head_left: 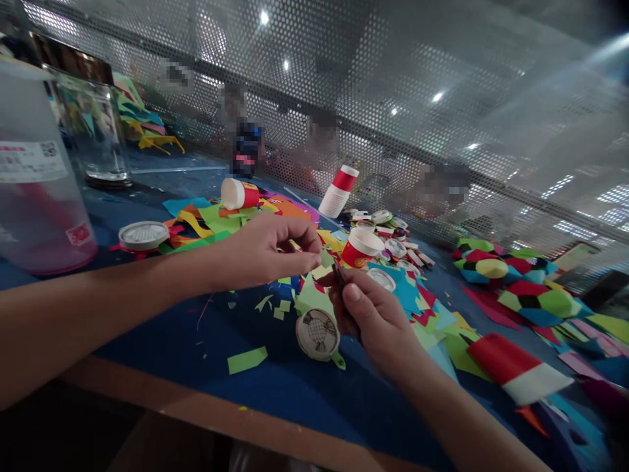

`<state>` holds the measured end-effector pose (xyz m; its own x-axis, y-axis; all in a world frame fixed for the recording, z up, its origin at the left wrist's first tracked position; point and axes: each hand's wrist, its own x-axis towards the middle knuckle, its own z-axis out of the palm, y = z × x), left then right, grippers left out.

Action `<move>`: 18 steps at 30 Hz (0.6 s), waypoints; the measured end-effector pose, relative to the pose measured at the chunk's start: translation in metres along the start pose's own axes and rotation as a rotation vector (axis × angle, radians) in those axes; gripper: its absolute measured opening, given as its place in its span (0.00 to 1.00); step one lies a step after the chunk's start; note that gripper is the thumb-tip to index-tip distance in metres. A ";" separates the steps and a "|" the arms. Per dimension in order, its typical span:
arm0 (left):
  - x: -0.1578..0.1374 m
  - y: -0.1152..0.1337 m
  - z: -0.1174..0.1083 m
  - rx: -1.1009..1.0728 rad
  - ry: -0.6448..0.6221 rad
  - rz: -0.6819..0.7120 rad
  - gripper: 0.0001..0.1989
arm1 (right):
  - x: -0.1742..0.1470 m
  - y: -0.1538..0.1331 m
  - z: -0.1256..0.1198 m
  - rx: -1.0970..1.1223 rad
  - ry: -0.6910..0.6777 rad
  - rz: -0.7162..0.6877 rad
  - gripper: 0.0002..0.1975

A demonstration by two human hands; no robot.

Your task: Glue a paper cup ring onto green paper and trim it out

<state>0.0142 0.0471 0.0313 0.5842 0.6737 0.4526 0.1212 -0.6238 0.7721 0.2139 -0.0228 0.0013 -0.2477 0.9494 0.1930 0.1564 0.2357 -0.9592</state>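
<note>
Above the paper scraps, my left hand (275, 252) is closed in a pinch, thumb against fingertips; anything between them is too small to make out. Close to its right, my right hand (371, 311) grips a slim dark tool (339, 276), whose kind is mostly hidden by the fingers. Just below the two hands, a round white disc (318, 334) with a dark drawn pattern stands tilted on the blue table (171, 334). A green paper strip (247, 360) lies to its left, and small green paper cuttings (281, 309) are scattered beneath my left hand.
A red-and-white paper cup (362, 248) stands beyond my right hand, near a cup stack (339, 191) and piled discs. Another cup (240, 195) lies sideways. At left are a plastic container (39, 196) and a glass jar (93, 124). Colourful paper balls (538, 303) sit right.
</note>
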 end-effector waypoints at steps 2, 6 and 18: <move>0.000 0.001 0.000 -0.030 -0.016 -0.010 0.05 | 0.000 0.001 -0.001 -0.017 -0.016 -0.008 0.19; -0.002 0.003 -0.003 -0.079 -0.053 -0.023 0.04 | 0.000 0.002 -0.002 0.016 -0.036 -0.028 0.19; -0.003 0.007 -0.006 -0.066 -0.085 -0.054 0.04 | -0.002 0.000 -0.001 0.115 -0.068 0.049 0.18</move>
<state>0.0089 0.0428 0.0382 0.6443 0.6679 0.3725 0.1026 -0.5581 0.8234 0.2150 -0.0244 0.0006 -0.3073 0.9420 0.1350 0.0603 0.1609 -0.9851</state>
